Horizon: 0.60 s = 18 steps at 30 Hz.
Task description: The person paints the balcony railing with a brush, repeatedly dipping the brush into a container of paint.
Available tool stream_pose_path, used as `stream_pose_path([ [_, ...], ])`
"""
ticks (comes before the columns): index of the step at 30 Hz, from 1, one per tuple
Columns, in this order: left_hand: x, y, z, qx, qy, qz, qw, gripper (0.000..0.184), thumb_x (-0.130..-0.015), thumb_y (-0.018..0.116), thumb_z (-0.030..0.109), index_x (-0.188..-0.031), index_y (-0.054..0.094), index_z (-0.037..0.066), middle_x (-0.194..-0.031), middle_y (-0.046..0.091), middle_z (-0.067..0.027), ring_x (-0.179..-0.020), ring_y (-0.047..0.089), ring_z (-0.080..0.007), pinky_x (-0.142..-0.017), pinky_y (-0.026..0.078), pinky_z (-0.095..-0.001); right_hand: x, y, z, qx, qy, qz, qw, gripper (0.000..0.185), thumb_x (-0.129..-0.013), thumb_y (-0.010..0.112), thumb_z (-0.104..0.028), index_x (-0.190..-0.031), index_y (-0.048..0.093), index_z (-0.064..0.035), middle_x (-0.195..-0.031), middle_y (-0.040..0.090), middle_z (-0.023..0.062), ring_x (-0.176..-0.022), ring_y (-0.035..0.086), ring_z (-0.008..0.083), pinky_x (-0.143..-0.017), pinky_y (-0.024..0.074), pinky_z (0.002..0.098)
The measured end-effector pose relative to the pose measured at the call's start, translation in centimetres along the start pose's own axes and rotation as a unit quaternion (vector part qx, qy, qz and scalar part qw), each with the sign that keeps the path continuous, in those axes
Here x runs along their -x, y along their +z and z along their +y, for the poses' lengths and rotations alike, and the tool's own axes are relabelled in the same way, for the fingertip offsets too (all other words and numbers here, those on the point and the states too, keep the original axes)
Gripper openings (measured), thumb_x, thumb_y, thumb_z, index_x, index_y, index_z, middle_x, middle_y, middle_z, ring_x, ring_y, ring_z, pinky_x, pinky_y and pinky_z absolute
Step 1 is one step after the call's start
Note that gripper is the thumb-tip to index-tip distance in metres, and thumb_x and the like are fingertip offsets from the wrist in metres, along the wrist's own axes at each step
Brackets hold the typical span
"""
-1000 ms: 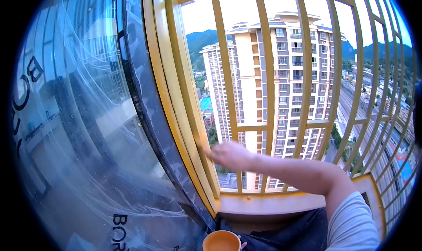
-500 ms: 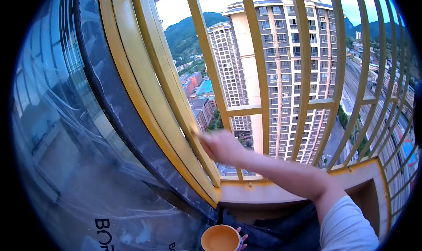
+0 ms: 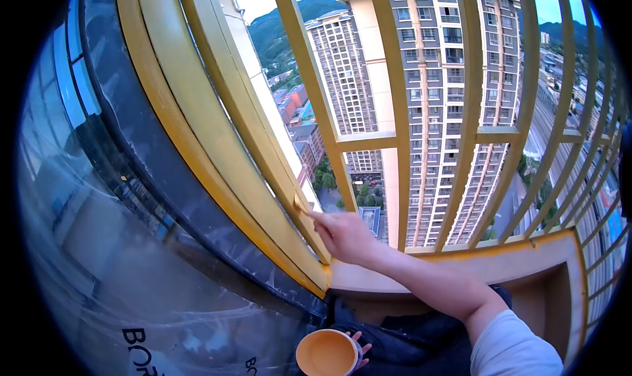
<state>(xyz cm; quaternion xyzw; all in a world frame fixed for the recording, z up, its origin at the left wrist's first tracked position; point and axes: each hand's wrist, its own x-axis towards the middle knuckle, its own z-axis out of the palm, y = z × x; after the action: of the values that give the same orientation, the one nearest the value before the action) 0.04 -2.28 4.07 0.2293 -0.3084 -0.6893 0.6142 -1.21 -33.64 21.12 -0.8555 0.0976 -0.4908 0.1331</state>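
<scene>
My right hand (image 3: 345, 234) is closed around a small paintbrush (image 3: 301, 204), most of it hidden by the fingers. The brush tip touches the face of a yellow metal post (image 3: 253, 129) beside the window frame. Low in the view, my left hand (image 3: 361, 351) holds a round tub (image 3: 327, 353) with an orange-yellow inside. Only its fingers show, along the tub's right side; the palm is hidden.
Yellow railing bars (image 3: 388, 60) curve across the front and right, with tall buildings far below and beyond. At left is a dark window frame (image 3: 141, 119) with film-covered glass (image 3: 164, 284). A pale ledge (image 3: 447, 270) runs under the bars.
My right hand has shifted slightly right and down along the post, with the brush now clearly seen. The camera view has turned a little; the tub stays low in the view.
</scene>
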Motion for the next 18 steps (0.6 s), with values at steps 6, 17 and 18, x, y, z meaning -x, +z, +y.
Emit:
stream_pose_path([
  [6,-0.1,-0.2,-0.4,0.115,0.031,-0.067,0.991,0.067,-0.111,0.032,0.046,-0.169,0.012,0.02,-0.177,0.004,-0.0027,-0.161,0.007,-0.0414,-0.123,0.013,-0.0681,-10.3,-2.1,-0.7,-0.063,-0.078,0.231,0.968,0.04,-0.097,0.065,-0.005,-0.137,0.064,-0.0048,-0.081,0.07,0.0168,-0.074,0.071,0.0339,-0.067,0.0553,0.0423],
  [17,1.2,-1.5,-2.2,0.454,0.051,0.036,0.889,0.07,-0.109,0.037,0.051,-0.169,0.014,0.022,-0.177,0.001,-0.0028,-0.16,0.005,-0.0445,-0.122,0.012,-0.0717,-14.1,-5.8,-5.1,-0.123,-0.148,0.209,0.959,0.036,-0.101,0.06,-0.004,-0.137,0.067,-0.0083,-0.09,0.076,0.0135,-0.079,0.076,0.0257,-0.07,0.0584,0.0367],
  [18,1.2,-0.9,-1.7,0.46,0.042,0.091,0.882,0.071,-0.109,0.037,0.051,-0.169,0.014,0.022,-0.177,0.002,-0.0027,-0.16,0.005,-0.0445,-0.122,0.012,-0.0721,-15.8,-5.6,-5.0,-0.131,-0.173,0.205,0.954,0.037,-0.102,0.06,-0.006,-0.138,0.066,-0.0093,-0.09,0.076,0.0132,-0.078,0.076,0.0254,-0.07,0.0583,0.0368],
])
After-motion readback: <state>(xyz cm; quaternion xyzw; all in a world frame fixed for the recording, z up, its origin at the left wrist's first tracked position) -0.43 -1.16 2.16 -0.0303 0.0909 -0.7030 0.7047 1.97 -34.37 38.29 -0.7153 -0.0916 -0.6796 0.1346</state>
